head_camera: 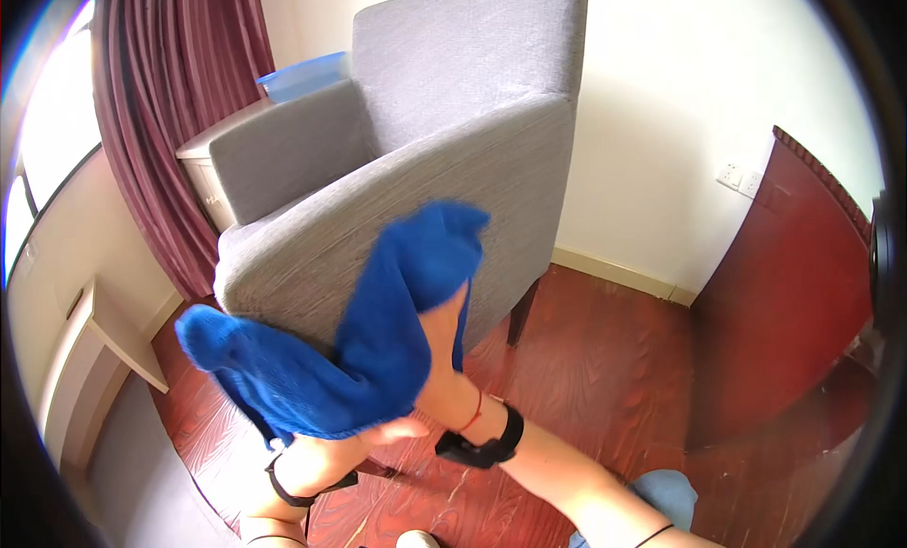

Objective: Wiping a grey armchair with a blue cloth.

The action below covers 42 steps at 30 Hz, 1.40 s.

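Observation:
A blue cloth (382,328), soft like a towel, spans both my hands in front of a grey fabric armchair (524,165). My right hand (445,328) holds one part of it by the chair's outer side; the cloth covers those fingers. Whether it presses on the upholstery there, I cannot tell. Lower down, my left hand (336,452) grips the other part, its thumb showing below the cloth's edge and its fingers hidden. Black straps circle both wrists, and the right wrist also bears a red string.
Behind the chair stand a pale cabinet (202,172) and a blue-rimmed plastic bin (308,77). A purple curtain (163,109) hangs by the window. A dark red wooden panel (786,286) rises at right. Reddish wooden flooring (567,378) surrounds the chair leg (523,314).

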Available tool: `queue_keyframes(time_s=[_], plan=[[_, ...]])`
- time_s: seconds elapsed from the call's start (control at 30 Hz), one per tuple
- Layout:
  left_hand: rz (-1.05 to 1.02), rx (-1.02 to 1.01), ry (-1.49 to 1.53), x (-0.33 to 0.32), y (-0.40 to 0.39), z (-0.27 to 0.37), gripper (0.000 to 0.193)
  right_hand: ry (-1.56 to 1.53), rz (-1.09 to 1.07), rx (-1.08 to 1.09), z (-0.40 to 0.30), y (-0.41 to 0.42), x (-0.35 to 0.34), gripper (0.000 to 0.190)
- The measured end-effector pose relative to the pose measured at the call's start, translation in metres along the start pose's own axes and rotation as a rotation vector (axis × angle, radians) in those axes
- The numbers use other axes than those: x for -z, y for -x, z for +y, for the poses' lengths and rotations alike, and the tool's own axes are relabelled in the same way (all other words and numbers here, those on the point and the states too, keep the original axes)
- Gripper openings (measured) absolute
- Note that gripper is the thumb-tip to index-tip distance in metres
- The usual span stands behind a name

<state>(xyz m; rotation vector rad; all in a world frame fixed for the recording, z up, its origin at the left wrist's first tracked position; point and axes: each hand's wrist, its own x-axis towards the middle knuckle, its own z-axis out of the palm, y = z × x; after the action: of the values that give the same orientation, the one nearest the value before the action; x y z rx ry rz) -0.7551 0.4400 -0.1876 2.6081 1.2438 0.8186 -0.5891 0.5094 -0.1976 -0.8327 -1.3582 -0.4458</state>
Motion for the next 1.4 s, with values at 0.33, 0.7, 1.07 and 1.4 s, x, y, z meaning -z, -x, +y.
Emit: queue_keyframes(time_s=[0.33, 0.7, 1.07, 1.4], plan=[[0.51, 0.059, -0.748, -0.039, -0.04, 0.04, 0.089, -0.157, 0.066, 0.063, 0.056, -0.054, 0.002, 0.039], [-0.193, -0.544, -0.97, -0.169, -0.023, 0.012, 0.046, -0.202, 0.085, -0.714, 0.14, 0.167, 0.031, 0.046], [0.833, 0.04, -0.559, -0.041, -0.082, 0.06, 0.078, -0.106, 0.011, 0.13, 0.062, -0.043, 0.024, 0.047], [0.903, -0.114, -0.699, -0.02, -0.21, 0.123, 0.041, 0.417, -0.087, 0.403, 0.215, -0.18, 0.086, 0.024]])
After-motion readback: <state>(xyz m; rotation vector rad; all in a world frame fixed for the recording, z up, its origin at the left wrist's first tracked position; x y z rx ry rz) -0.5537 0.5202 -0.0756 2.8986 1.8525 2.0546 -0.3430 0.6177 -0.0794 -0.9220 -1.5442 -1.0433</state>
